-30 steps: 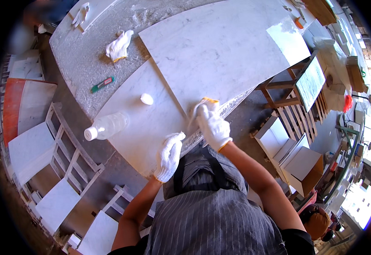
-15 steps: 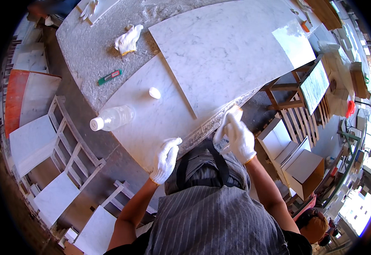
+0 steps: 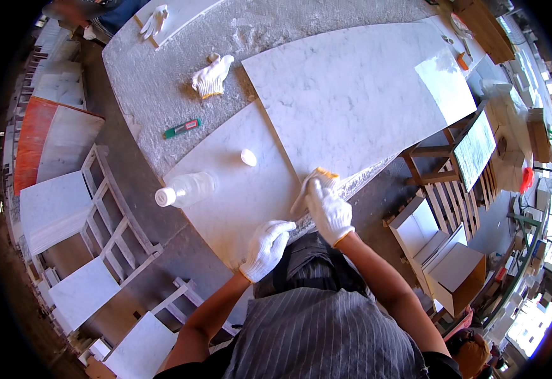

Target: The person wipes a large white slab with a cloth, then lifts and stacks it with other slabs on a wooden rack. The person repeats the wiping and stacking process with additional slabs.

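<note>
Both my hands wear white knitted gloves. My right hand (image 3: 331,211) is closed around a loose white knitted glove with a yellow cuff (image 3: 326,173), bunched against the near edge of the marble slabs. At the near edge of the smaller white marble slab (image 3: 225,221), my left hand (image 3: 268,248) holds nothing I can see, its fingers fairly straight and side by side. A clear plastic bottle with a white cap (image 3: 190,189) lies on that slab, near a small white rounded object (image 3: 248,157). The larger marble slab (image 3: 351,101) adjoins it.
On the rough grey table (image 3: 143,82) lie a green cutter-like tool (image 3: 182,128) and another white glove (image 3: 212,77). Wooden frames with slabs (image 3: 108,215) stand on the left. To the right are a pallet (image 3: 453,211) and an open box of panels (image 3: 443,252). A person (image 3: 108,16) is at the far left.
My right hand has moved left with the loose glove, onto the slab edge. My left hand has shifted slightly right. The whole view has shifted a little.
</note>
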`<state>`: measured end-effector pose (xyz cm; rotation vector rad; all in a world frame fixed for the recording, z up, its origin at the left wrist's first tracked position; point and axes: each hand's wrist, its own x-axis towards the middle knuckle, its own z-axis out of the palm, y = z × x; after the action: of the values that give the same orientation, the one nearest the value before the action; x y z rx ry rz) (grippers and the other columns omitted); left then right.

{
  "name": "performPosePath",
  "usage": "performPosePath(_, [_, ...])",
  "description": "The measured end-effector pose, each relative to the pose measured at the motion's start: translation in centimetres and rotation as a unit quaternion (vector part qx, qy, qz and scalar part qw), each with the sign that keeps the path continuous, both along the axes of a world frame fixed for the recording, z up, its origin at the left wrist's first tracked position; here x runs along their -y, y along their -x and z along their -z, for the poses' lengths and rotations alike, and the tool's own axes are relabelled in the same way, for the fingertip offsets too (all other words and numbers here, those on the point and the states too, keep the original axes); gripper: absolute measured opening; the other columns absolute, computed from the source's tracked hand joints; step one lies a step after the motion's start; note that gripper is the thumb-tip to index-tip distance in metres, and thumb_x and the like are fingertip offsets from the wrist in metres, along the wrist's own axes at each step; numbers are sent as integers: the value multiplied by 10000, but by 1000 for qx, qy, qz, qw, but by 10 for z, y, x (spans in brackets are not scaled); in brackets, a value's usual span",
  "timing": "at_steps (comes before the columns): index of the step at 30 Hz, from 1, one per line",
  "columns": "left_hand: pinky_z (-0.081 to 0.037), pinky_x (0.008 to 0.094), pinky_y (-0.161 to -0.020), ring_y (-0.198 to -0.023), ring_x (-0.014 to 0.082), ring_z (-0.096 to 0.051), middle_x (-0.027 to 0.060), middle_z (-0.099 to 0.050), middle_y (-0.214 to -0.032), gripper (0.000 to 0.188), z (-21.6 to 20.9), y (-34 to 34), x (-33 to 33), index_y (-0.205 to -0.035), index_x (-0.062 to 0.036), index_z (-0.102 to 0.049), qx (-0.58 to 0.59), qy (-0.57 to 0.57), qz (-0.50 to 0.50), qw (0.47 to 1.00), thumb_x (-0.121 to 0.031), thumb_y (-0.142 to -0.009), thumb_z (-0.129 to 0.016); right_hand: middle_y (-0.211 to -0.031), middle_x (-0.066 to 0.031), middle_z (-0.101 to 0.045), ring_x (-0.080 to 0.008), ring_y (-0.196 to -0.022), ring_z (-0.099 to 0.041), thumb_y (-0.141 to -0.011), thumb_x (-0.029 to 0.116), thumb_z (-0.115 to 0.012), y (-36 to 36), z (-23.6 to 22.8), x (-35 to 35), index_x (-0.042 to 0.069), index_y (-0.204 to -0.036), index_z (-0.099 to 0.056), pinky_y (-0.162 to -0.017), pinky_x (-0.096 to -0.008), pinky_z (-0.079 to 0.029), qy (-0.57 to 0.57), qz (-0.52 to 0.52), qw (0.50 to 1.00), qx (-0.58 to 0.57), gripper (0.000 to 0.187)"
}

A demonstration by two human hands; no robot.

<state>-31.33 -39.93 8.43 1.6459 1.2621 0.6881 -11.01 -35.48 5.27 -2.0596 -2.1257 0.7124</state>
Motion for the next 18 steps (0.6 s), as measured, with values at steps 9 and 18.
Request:
performPosePath(9, [-490, 392, -908, -1011, 301, -633, 131, -684, -1077, 200, 5, 13, -2, -1106, -28, -686, -12, -17, -17, 1000, -59, -928, -599, -1126, -191, -616, -396, -883, -684, -958, 258, -535, -32, -34, 8, 218, -1256, -521, -704, -515, -550, 37, -34, 997, -64, 301])
performPosePath(18, [-481, 388, -906, -1000, 298, -629, 148, -694, -1042, 213, 14, 31, 18, -1103, -7, -685, -3, 56, -78, 995, -57, -938, -560, -888, -175, -670, -404, -752, -676, -960, 235, -468, -155, -12, -44, 190, -1096, -513, -637, -502, -520, -67, 124, 987, 75, 150])
